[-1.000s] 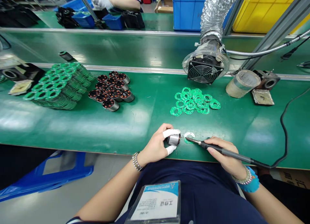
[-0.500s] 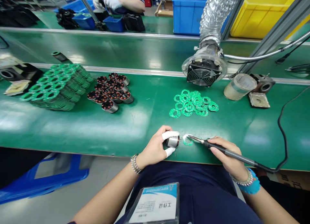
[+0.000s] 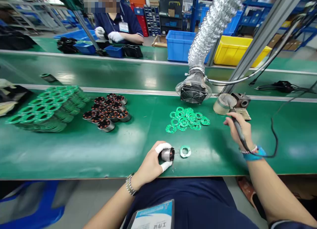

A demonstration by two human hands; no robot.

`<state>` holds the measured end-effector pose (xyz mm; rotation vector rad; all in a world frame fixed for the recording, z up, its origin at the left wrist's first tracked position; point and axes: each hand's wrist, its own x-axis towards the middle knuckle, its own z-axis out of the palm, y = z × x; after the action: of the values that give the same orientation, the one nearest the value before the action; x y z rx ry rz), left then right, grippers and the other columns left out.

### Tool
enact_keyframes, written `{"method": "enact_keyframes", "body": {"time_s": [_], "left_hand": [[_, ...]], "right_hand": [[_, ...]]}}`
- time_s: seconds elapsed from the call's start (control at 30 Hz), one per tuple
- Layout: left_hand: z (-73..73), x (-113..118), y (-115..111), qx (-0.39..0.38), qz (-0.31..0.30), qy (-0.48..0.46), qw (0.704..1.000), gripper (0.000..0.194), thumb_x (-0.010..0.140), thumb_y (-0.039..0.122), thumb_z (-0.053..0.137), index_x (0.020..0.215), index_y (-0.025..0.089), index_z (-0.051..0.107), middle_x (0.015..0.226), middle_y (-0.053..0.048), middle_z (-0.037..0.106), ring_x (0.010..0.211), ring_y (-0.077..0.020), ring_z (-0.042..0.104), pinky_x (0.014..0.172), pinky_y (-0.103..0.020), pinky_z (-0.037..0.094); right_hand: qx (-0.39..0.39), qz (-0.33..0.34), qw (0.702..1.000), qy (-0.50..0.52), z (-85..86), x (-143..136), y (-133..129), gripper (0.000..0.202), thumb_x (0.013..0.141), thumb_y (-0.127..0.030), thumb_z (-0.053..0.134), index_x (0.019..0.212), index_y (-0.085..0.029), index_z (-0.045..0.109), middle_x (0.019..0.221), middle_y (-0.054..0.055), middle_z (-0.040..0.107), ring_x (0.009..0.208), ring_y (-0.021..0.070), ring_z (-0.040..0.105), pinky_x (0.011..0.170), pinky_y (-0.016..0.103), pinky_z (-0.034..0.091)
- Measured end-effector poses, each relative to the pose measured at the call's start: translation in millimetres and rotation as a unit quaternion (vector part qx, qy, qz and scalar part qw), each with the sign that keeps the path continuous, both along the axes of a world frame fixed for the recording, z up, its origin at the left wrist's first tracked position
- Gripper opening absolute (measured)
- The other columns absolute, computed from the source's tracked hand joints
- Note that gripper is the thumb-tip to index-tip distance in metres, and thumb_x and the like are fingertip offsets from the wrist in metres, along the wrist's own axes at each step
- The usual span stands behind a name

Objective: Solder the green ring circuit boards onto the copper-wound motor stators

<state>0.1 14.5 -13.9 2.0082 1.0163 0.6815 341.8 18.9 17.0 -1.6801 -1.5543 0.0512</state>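
iron (image 3: 240, 133) in right hand (image 3: 244, 130); tip (image 3: 231, 108) unclear

left hand (image 3: 150, 164) pinching, right hand (image 3: 241, 128) curled farther forward, forearms (image 3: 269, 186) angled inward

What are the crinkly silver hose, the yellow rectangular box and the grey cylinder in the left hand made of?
The crinkly silver hose looks like thin metal foil: it's shiny and wrinkled. The yellow rectangular box is probably smooth plastic, with even colour and a moulded-looking rim. The grey cylinder in the left hand seems to be smooth metal, because its side has a soft shine.
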Motion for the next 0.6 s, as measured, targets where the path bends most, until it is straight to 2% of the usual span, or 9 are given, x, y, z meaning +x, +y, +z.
{"method": "enact_keyframes", "body": {"time_s": [0.07, 0.1, 0.13, 0.2, 0.27, 0.33, 0.43, 0.5, 0.6], "left_hand": [[-1.0, 2, 0, -0.016, 0.011, -0.016, 1.0, 0.046, 0.068, 0.011, 0.064, 0.109, 0.02, 0.046, 0.108, -0.007, 0.051, 0.096, -0.0195, 0.055, 0.087, -0.037, 0.045], [-1.6, 3, 0, -0.026, 0.01, -0.023, 0.999, 0.05, 0.068, 0.012, 0.065, 0.113, 0.021, 0.045, 0.111, -0.008, 0.05, 0.098, -0.0201, 0.054, 0.089, -0.038, 0.045], [-2.2, 4, 0, -0.037, 0.005, -0.03, 0.999, 0.053, 0.069, 0.013, 0.066, 0.117, 0.021, 0.044, 0.113, -0.008, 0.05, 0.1, -0.0206, 0.054, 0.09, -0.039, 0.044], [-2.8, 7, 0, -0.056, -0.012, -0.042, 0.998, 0.055, 0.07, 0.016, 0.068, 0.12, 0.022, 0.045, 0.115, -0.009, 0.049, 0.101, -0.021, 0.055, 0.091, -0.041, 0.044], [-2.9, 10, -2, -0.061, -0.02, -0.043, 0.997, 0.052, 0.07, 0.018, 0.069, 0.117, 0.022, 0.048, 0.114, -0.009, 0.052, 0.1, -0.0214, 0.056, 0.091, -0.042, 0.044], [-2.8, 12, -4, -0.044, -0.007, -0.022, 0.999, 0.05, 0.068, 0.02, 0.071, 0.113, 0.021, 0.05, 0.115, -0.01, 0.054, 0.105, -0.024, 0.054, 0.093, -0.045, 0.042], [-3.5, 15, -7, 0.005, 0.031, 0.036, 0.999, 0.049, 0.064, 0.023, 0.075, 0.109, 0.02, 0.054, 0.121, -0.013, 0.054, 0.115, -0.0294, 0.048, 0.096, -0.051, 0.038], [-4.8, 16, -9, 0.028, 0.046, 0.066, 0.996, 0.05, 0.062, 0.027, 0.076, 0.107, 0.019, 0.055, 0.121, -0.014, 0.054, 0.115, -0.031, 0.048, 0.096, -0.054, 0.037], [-8.0, 17, -10, 0.047, 0.052, 0.089, 0.994, 0.053, 0.062, 0.031, 0.076, 0.109, 0.018, 0.055, 0.12, -0.016, 0.055, 0.114, -0.0315, 0.05, 0.097, -0.055, 0.037]], "right_hand": [[-0.033, 0.131, 0.991, -0.008, 1.2, -36, -20, 0.022, 0.086, -0.024, 0.05, 0.106, -0.022, 0.057, 0.096, 0.005, 0.067, 0.087, 0.0172, 0.065, 0.083, 0.032, 0.051], [-0.059, 0.226, 0.972, -0.015, 2.1, -54, -29, 0.025, 0.085, -0.021, 0.051, 0.109, -0.022, 0.055, 0.108, 0.007, 0.064, 0.102, 0.0186, 0.061, 0.09, 0.033, 0.048], [-0.049, 0.287, 0.957, -0.015, 2.8, -69, -36, 0.026, 0.084, -0.018, 0.05, 0.11, -0.022, 0.054, 0.112, 0.008, 0.063, 0.11, 0.0193, 0.057, 0.094, 0.034, 0.046], [-0.035, 0.337, 0.94, -0.023, 2.6, -91, -44, 0.026, 0.085, -0.015, 0.048, 0.109, -0.022, 0.055, 0.109, 0.007, 0.064, 0.116, 0.0196, 0.052, 0.094, 0.035, 0.046], [-0.014, 0.315, 0.949, -0.019, 0.2, -104, -45, 0.021, 0.084, -0.016, 0.05, 0.102, -0.022, 0.059, 0.096, 0.006, 0.066, 0.105, 0.0196, 0.059, 0.087, 0.034, 0.051], [-0.009, 0.259, 0.966, 0.01, -3.3, -111, -43, 0.015, 0.083, -0.018, 0.053, 0.096, -0.022, 0.06, 0.083, 0.004, 0.065, 0.084, 0.0174, 0.064, 0.076, 0.03, 0.053], [-0.044, 0.171, 0.976, 0.126, -7.4, -125, -42, 0.016, 0.081, -0.021, 0.055, 0.097, -0.021, 0.056, 0.078, 0.002, 0.063, 0.061, 0.0119, 0.06, 0.059, 0.024, 0.053], [-0.084, 0.16, 0.951, 0.253, -7.7, -135, -43, 0.023, 0.081, -0.023, 0.055, 0.103, -0.022, 0.05, 0.088, 0.004, 0.063, 0.056, 0.0091, 0.056, 0.049, 0.022, 0.05], [-0.136, 0.23, 0.874, 0.407, -5.7, -143, -44, 0.029, 0.081, -0.024, 0.056, 0.108, -0.024, 0.043, 0.11, 0.008, 0.059, 0.057, 0.0076, 0.057, 0.048, 0.022, 0.052]]}}
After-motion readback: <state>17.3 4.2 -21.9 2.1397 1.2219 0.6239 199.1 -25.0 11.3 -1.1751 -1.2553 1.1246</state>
